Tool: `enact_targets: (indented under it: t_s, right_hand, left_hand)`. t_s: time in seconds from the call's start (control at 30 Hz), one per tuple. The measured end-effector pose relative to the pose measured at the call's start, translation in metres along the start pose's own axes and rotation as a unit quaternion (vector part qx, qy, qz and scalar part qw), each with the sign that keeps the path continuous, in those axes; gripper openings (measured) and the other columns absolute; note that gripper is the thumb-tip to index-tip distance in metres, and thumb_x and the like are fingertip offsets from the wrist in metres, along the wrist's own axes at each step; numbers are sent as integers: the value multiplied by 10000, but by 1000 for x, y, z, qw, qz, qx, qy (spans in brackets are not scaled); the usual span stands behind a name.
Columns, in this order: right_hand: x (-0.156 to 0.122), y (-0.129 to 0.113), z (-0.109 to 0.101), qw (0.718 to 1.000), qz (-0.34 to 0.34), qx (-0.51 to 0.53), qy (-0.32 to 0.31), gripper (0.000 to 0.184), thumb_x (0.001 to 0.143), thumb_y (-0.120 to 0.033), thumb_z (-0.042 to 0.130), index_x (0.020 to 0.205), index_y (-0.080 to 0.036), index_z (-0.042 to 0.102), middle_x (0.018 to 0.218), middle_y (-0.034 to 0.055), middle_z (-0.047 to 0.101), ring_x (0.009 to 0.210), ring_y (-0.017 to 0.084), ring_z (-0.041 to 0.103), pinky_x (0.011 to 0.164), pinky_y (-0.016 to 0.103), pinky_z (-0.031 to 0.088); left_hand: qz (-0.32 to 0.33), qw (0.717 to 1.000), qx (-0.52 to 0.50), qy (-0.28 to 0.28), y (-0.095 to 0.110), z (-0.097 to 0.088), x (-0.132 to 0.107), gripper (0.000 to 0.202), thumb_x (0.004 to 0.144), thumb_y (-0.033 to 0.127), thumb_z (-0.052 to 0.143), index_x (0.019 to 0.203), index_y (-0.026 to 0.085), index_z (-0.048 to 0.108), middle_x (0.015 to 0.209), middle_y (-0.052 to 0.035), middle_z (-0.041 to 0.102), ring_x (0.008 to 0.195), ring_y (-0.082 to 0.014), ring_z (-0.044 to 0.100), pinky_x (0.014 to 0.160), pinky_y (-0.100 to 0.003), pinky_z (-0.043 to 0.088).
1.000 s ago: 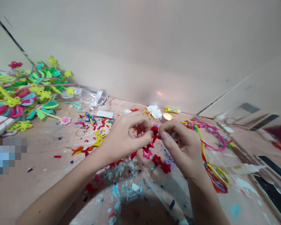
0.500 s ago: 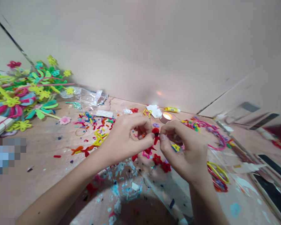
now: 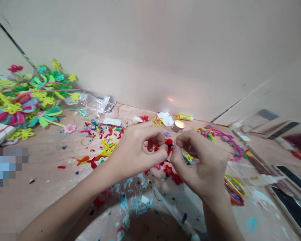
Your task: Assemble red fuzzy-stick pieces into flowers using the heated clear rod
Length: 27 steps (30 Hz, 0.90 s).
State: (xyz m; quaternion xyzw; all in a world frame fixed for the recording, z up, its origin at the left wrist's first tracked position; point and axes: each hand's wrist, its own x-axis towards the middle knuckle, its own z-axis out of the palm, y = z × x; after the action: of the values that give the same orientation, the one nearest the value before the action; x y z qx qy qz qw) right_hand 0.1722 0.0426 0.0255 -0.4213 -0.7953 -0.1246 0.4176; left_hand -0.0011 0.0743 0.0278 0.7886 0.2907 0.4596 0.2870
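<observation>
My left hand [image 3: 140, 147] pinches a small red fuzzy pipe-cleaner piece [image 3: 169, 142] with a dark spot at its middle, held above the table. At the right side of that piece, my right hand [image 3: 202, 162] has its thumb and forefinger pressed together; what sits between those fingertips is hidden. Below the hands lie red pipe-cleaner flowers [image 3: 168, 170]. A yellow-and-blue flower [image 3: 188, 158] shows beside the right fingers. Just beyond the hands a lit tealight candle [image 3: 178, 126] burns.
A glue stick [image 3: 185, 117] and white paper [image 3: 165, 118] lie by the wall. Pipe-cleaner flowers [image 3: 12, 107] are heaped at the left. Yellow stars [image 3: 107, 147] and colourful scraps are scattered about. At the right are a glue bottle [image 3: 266, 179] and dark-screened phones [image 3: 288, 207].
Both hands have shifted slightly to the right with the red piece. The piece has turned a little and is now more covered by the fingers.
</observation>
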Motion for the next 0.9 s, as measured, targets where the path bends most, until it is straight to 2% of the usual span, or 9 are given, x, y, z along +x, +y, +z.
enact_targets:
  t_s: [0.17,0.63,0.9]
  right_hand:
    - [0,-1,-1,1000,-6,-21,10,127,795,-107,557,741,-185,474,623,-53,472,509,57,413,509,208,345]
    - [2,-3,0,999,-14,-41,10,152,796,-112,562,758,-221,463,604,-56,474,487,86,419,481,242,345]
    - [1,-4,-2,996,-49,-67,32,191,802,-94,607,858,-227,482,663,-49,569,509,91,482,511,254,395]
  left_hand:
    - [1,1000,7,4,-1,0,0,134,724,47,590,643,149,556,637,42,546,620,-72,510,596,-189,392]
    - [-2,1000,9,3,2,0,-1,149,733,58,601,638,164,557,630,44,559,609,-83,515,590,-204,401]
    - [-6,1000,-11,7,-2,1,-2,142,746,77,604,646,170,565,639,44,564,616,-90,525,588,-214,399]
